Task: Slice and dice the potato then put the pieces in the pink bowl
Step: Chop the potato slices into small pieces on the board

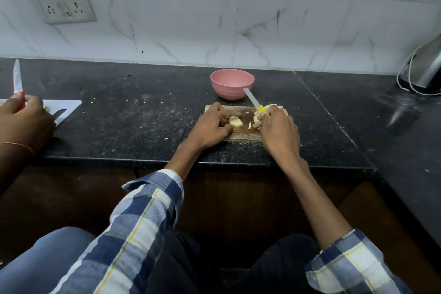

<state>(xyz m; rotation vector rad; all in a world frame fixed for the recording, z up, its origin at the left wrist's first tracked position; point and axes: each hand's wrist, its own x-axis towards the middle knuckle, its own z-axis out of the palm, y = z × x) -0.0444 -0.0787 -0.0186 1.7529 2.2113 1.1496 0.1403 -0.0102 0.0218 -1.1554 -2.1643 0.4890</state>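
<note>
Your left hand point(211, 126) rested on the near left part of the wooden cutting board point(238, 136), its fingers curled around a pale potato slice point(235, 121) and pinching it against the board. Your right hand point(276, 129) sat on the board's right side, closed around the yellow handle of the knife point(254, 101); the handle showed just above your knuckles, and the blade angled up and away to the left, its tip over the near side of the pink bowl point(232, 83). The blade was lifted clear of the slice rather than cutting into it. A few more potato pieces point(272, 105) lay at the far right corner of the board, beyond your right hand, and a thin strip lay between your two hands. The pink bowl stood just beyond the board's far edge; its inside was hidden from this angle, so its contents could not be told. Everything sat on the black countertop point(143, 117). Well to the left of the board, another person's hand point(23, 114) held a red-handled knife point(17, 79) upright over a white cutting board point(69, 105).
</note>
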